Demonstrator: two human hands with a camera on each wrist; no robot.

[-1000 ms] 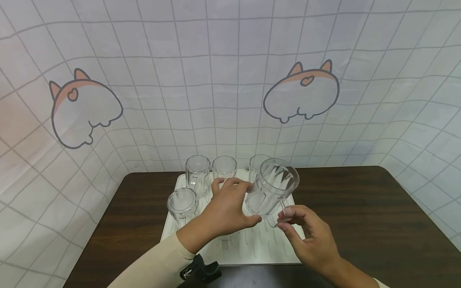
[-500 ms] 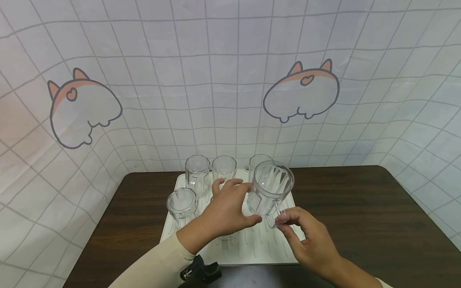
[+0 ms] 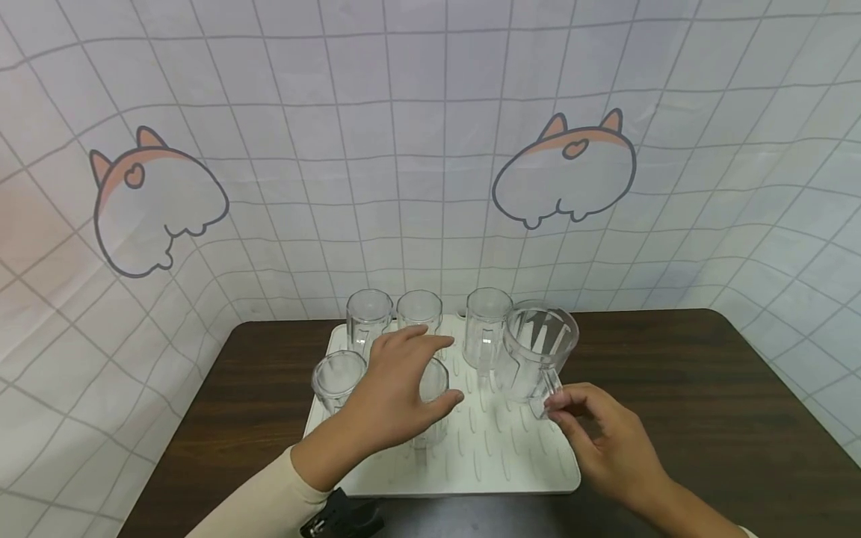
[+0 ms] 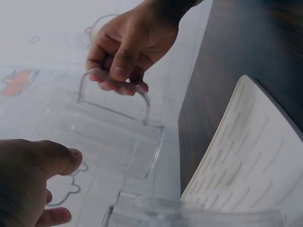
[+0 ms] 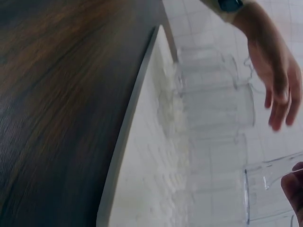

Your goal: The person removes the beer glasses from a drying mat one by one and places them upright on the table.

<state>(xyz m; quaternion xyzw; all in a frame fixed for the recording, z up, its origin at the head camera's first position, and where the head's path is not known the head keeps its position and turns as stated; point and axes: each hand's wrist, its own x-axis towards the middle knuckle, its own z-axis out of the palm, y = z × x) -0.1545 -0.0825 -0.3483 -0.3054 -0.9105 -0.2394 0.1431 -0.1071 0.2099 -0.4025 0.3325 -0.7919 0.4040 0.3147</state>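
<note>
A clear glass mug (image 3: 528, 370) hangs tilted over the right part of a white drying tray (image 3: 498, 471). My right hand (image 3: 608, 441) pinches its handle between thumb and fingers, as the left wrist view also shows the right hand (image 4: 137, 42) doing. Apart from this mug, to its left, is my left hand (image 3: 390, 388), holding nothing, its thumb and fingers spread. In the right wrist view the left hand (image 5: 277, 75) has its fingers extended. Partly hidden behind it in the head view, another mug (image 3: 437, 385) stands on the tray.
More clear mugs stand on the tray: one back left (image 3: 368, 317), one beside it (image 3: 420, 308), one back right (image 3: 486, 325) and one front left (image 3: 339, 377). The tray lies on a dark wooden table (image 3: 673, 373) before a white gridded curtain (image 3: 430, 149).
My left hand has moved left, away from the held mug. My right hand has carried that mug to the right after a slight shift left. The other mugs stay in place.
</note>
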